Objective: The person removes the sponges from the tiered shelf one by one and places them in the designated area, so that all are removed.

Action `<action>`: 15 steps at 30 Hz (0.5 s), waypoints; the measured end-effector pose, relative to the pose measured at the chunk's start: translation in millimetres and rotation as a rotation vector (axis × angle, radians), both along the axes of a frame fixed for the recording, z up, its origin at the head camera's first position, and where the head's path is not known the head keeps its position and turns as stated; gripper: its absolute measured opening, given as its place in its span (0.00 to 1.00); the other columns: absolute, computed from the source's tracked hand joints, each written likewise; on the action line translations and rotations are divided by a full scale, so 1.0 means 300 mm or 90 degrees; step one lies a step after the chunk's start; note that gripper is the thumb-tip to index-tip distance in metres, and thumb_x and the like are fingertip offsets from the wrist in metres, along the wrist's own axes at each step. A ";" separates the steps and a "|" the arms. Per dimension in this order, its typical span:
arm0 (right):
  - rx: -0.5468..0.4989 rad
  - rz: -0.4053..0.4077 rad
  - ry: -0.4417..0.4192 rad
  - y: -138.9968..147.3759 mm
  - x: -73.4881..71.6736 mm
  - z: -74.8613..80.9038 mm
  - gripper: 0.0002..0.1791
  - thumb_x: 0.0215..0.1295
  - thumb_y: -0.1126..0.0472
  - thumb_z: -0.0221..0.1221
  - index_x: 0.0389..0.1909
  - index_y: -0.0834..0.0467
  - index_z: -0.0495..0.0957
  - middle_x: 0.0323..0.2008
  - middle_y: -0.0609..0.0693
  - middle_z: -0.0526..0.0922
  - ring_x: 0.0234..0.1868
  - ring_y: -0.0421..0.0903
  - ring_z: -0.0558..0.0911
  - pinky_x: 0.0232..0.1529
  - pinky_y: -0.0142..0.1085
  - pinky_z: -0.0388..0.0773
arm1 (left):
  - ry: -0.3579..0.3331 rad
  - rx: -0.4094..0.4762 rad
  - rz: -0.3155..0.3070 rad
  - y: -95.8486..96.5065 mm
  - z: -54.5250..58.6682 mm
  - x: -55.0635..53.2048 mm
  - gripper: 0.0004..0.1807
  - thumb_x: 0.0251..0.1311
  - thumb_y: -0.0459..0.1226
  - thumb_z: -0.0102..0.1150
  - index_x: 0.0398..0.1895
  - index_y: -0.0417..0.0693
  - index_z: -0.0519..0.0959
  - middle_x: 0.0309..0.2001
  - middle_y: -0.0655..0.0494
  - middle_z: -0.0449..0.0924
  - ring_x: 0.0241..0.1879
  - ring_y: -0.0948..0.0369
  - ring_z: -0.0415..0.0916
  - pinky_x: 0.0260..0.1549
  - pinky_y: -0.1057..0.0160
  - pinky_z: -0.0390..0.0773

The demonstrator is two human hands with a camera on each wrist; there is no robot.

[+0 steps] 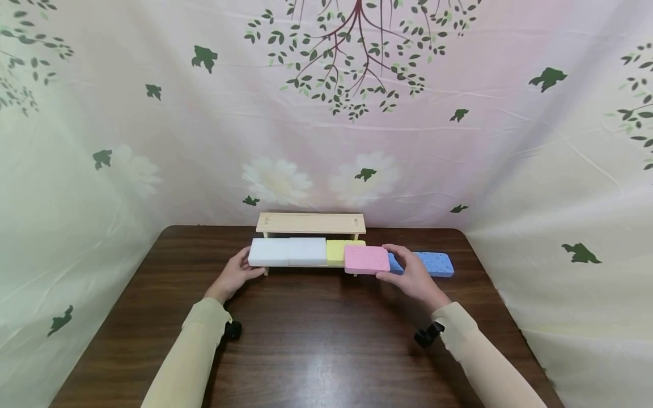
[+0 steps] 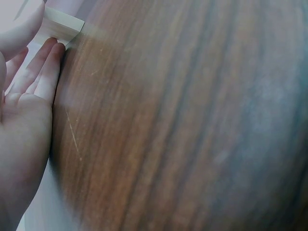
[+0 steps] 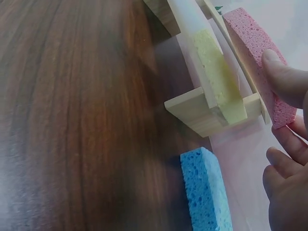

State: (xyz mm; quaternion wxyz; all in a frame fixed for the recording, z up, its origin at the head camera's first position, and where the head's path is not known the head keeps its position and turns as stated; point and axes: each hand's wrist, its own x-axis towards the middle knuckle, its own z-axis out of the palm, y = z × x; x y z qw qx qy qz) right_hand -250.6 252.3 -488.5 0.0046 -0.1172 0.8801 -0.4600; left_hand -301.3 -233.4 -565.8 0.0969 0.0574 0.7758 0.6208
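A pink sponge (image 1: 366, 259) is pinched at its right end by my right hand (image 1: 412, 275); in the right wrist view the thumb lies on one face and fingertips on its edge. It is raised in front of part of a yellow sponge (image 3: 216, 72). That sponge stands on the lower board of a small wooden shelf (image 1: 311, 222), beside two white sponges (image 1: 288, 251). At the left end of this row, my left hand (image 1: 236, 276) touches the end, its fingers nearly straight in the left wrist view, tips by the wood. Its exact contact is partly hidden.
A blue sponge (image 1: 433, 264) lies on the dark wooden table (image 1: 316, 340) right of the shelf, partly behind my right hand. Behind the table hangs a patterned cloth (image 1: 316, 141), also covering both sides. Each wrist carries a small black camera (image 1: 233, 330).
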 end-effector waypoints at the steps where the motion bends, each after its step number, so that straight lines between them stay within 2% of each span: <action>1: 0.000 0.002 0.004 0.003 0.003 -0.004 0.46 0.59 0.48 0.78 0.75 0.54 0.68 0.74 0.57 0.71 0.76 0.61 0.67 0.73 0.61 0.65 | -0.002 0.000 0.002 -0.001 0.000 0.000 0.49 0.67 0.32 0.71 0.85 0.44 0.52 0.76 0.36 0.65 0.72 0.44 0.68 0.62 0.61 0.78; 9: -0.007 0.003 0.026 0.026 0.018 -0.038 0.44 0.60 0.50 0.78 0.74 0.53 0.70 0.72 0.55 0.73 0.74 0.60 0.69 0.71 0.61 0.68 | -0.006 -0.008 0.010 -0.003 -0.005 -0.007 0.49 0.66 0.33 0.72 0.84 0.45 0.54 0.75 0.38 0.66 0.72 0.45 0.69 0.65 0.57 0.76; 15: 0.004 0.008 0.029 0.045 0.040 -0.056 0.44 0.60 0.52 0.78 0.75 0.56 0.70 0.71 0.55 0.74 0.73 0.61 0.70 0.69 0.62 0.71 | -0.011 -0.002 0.013 -0.002 -0.002 -0.003 0.49 0.65 0.32 0.72 0.84 0.45 0.54 0.75 0.38 0.66 0.72 0.45 0.69 0.66 0.56 0.76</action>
